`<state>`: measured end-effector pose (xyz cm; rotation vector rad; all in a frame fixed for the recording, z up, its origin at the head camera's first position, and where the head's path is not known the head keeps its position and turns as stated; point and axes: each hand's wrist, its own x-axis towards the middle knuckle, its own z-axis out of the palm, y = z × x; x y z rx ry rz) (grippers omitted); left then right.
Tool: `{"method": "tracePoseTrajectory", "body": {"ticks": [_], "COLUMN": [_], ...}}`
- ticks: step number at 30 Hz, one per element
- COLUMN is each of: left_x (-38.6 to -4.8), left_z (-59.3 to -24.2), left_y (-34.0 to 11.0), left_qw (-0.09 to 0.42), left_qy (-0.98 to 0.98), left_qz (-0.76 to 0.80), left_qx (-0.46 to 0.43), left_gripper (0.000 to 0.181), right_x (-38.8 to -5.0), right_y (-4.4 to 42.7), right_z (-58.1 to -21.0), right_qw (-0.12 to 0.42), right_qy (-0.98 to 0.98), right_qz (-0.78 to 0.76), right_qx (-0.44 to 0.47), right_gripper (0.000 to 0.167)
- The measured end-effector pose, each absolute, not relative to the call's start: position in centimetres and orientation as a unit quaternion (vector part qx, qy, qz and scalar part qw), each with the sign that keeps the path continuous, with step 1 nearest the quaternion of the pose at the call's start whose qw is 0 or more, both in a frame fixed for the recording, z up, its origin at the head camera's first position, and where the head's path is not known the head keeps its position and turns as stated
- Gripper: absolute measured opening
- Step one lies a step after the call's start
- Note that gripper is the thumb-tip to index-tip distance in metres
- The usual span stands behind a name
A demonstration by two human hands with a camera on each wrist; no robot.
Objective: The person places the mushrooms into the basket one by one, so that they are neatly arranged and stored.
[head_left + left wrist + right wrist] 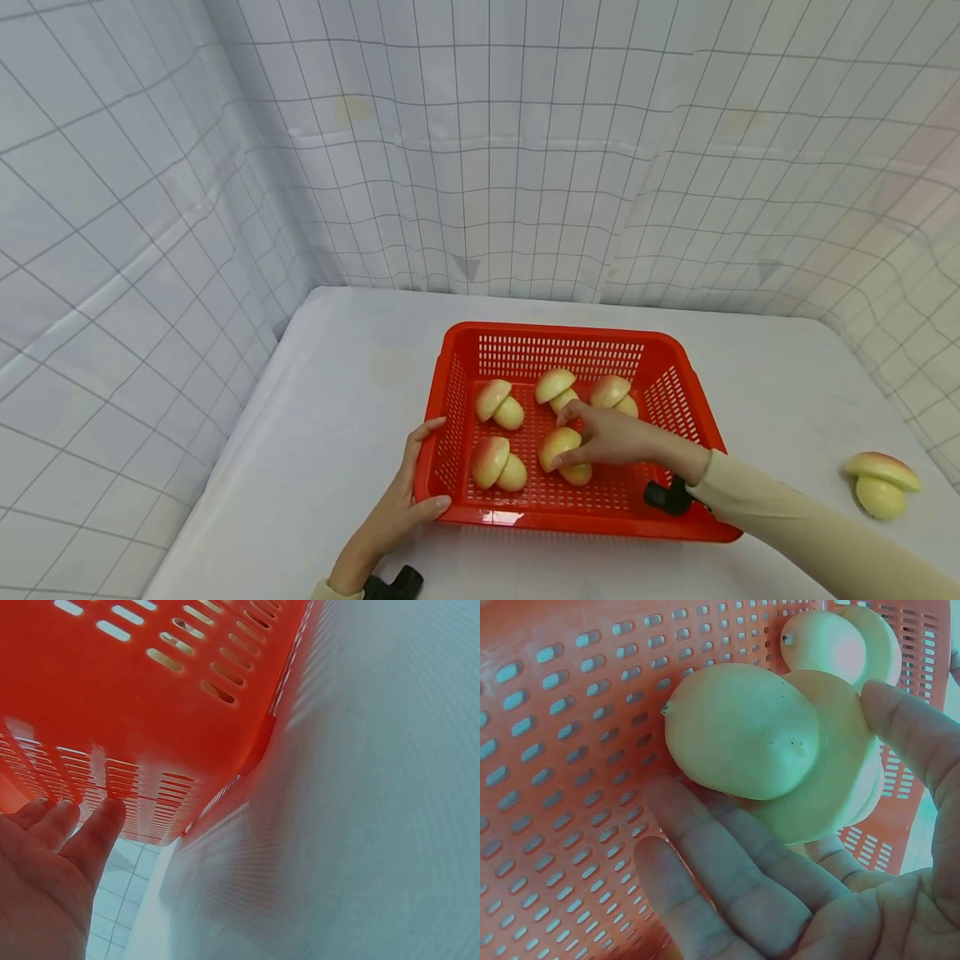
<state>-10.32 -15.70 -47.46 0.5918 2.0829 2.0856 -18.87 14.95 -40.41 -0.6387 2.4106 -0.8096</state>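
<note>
Beside the front left corner of a red plastic basket, my left hand touches the outside, thumb at the front rim. In the left wrist view its fingers lie fairly straight against the slotted wall. My right hand reaches into the basket and holds a yellow-and-pink mushroom by its cap, thumb on one side and index finger on the other. The right wrist view shows its pale stem facing the camera, with other fingers extended below. The index fingertip is hidden there.
Several similar mushrooms lie in the basket, including one at the front left and one at the back left. Another mushroom lies on the white table to the right. Grid-patterned white curtains surround the table.
</note>
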Motion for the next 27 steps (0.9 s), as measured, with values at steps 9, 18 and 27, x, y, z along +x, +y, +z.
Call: {"method": "tracePoseTrajectory", "body": {"ticks": [9,18,27], "left_x": [-10.4,-10.3,-10.4], "left_z": [-47.5,-47.3,-47.3], "left_y": [-15.7,-15.6,-15.6], "left_qw": [0.067,0.069,0.066], "left_qy": [0.695,0.692,0.696], "left_qz": [0.688,0.691,0.689], "left_qx": [0.197,0.194,0.191], "left_gripper": [0.082,0.082,0.084], "right_x": [-18.8,-18.9,-19.0], "right_y": [14.9,15.3,16.2], "right_z": [-40.3,-40.2,-38.6], "right_qw": [0.250,0.250,0.243], "right_qy": [0.894,0.894,0.907], "right_qz": [-0.283,-0.283,-0.273], "right_qx": [-0.241,-0.241,-0.208], "right_gripper": [0.048,0.056,0.066]}}
